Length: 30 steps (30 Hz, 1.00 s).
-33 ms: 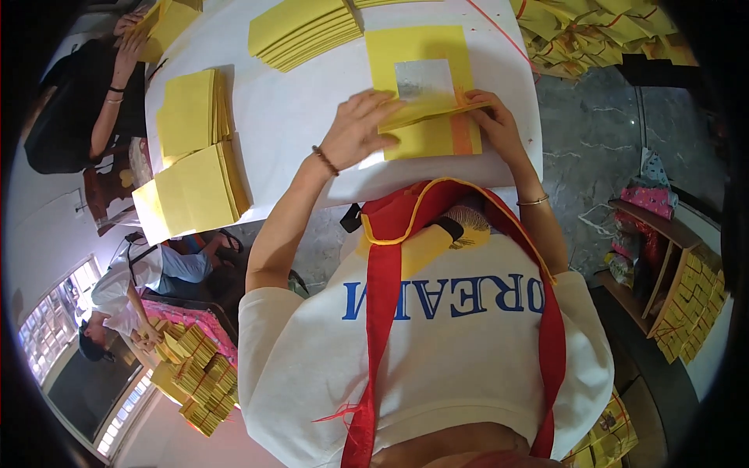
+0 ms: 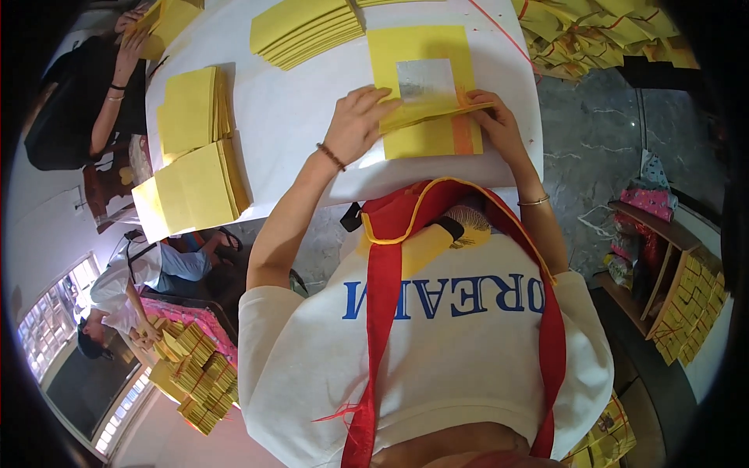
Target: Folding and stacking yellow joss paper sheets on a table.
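Note:
On the white table (image 2: 296,132) in front of me lies yellow paper (image 2: 390,47) bearing a silver foil square and an orange stripe. A thin layered strip of the paper (image 2: 437,115) stands up across its near part, like a raised fold. My right hand (image 2: 496,121) pinches the right end of that strip, thumb below and fingers above. At the strip's left end, my left hand (image 2: 359,125) has its fingers curled around the edge; the fingertips are partly hidden. A beaded bracelet is on my left wrist, a bangle on the right.
Stacks of yellow paper stand at the table's left (image 2: 191,109), nearer left (image 2: 199,187) and far side (image 2: 304,31). A co-worker's arm (image 2: 117,101) handles yellow paper at far left. Another person (image 2: 133,273) sits by tied yellow bundles (image 2: 199,366). More bundles (image 2: 690,308) sit on the right.
My left hand's fingers have drawn together at the left end of the raised strip. The paper has shifted very slightly right; my right hand keeps its hold.

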### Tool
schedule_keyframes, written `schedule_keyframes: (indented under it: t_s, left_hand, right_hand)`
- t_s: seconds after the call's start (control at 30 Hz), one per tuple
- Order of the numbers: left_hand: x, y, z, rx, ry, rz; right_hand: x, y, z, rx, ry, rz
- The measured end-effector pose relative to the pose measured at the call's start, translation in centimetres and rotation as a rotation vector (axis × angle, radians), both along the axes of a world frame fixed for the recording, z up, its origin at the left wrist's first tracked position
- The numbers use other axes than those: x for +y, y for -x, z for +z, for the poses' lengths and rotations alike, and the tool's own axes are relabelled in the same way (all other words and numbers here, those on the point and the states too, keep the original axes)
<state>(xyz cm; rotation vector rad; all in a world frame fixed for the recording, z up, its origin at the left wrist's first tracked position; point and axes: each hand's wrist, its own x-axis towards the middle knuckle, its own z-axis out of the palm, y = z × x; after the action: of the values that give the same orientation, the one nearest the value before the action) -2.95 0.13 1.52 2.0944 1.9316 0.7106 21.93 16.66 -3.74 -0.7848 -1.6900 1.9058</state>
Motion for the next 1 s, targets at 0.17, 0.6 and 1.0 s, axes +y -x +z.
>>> schedule_keyframes:
  t_s: [0.17, 0.6, 1.0]
  left_hand:
    - [0.4, -0.4, -0.8, 0.127, -0.184, 0.065]
    - [-2.7, -2.6, -0.2, -0.351, 0.119, 0.213]
    - [1.3, -1.8, -2.5, -0.924, 0.346, 0.618]
  right_hand:
    - [0.3, -0.4, 2.3, -0.049, -0.385, 0.01]
    - [-2.7, -1.8, 5.0, -0.346, -0.397, 0.143]
    - [-2.8, 2.6, 4.9, -0.461, -0.316, -0.281]
